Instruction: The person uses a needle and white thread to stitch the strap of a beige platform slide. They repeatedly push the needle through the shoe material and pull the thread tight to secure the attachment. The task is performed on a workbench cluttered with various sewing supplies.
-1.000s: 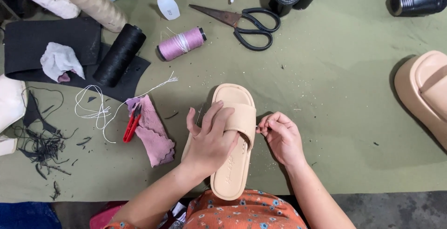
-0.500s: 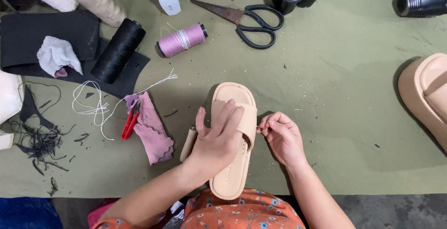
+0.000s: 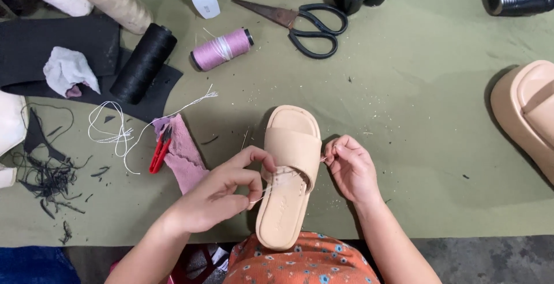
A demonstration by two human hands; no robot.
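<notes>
A beige slide sandal (image 3: pixel 288 145) lies on the olive cloth table, toe pointing away from me. My left hand (image 3: pixel 222 191) rests at the sandal's left side, thumb and fingers pinched on a thin pale thread (image 3: pixel 262 190) that runs across the footbed under the strap. My right hand (image 3: pixel 351 165) is at the strap's right edge, fingertips pinched together there on what looks like a needle or the thread's end; it is too small to tell which.
Left of the sandal lie a pink cloth scrap (image 3: pixel 186 154), red thread snips (image 3: pixel 160 151) and loose white thread (image 3: pixel 112 131). Farther back are a pink spool (image 3: pixel 222 49), black spool (image 3: pixel 143 63), black scissors (image 3: pixel 306 23) and black material (image 3: pixel 52 44). A second beige sandal (image 3: pixel 528 111) sits right.
My left hand has slid off the top of the strap to the sandal's left side and now pinches the thread. My right hand stays at the strap's right edge.
</notes>
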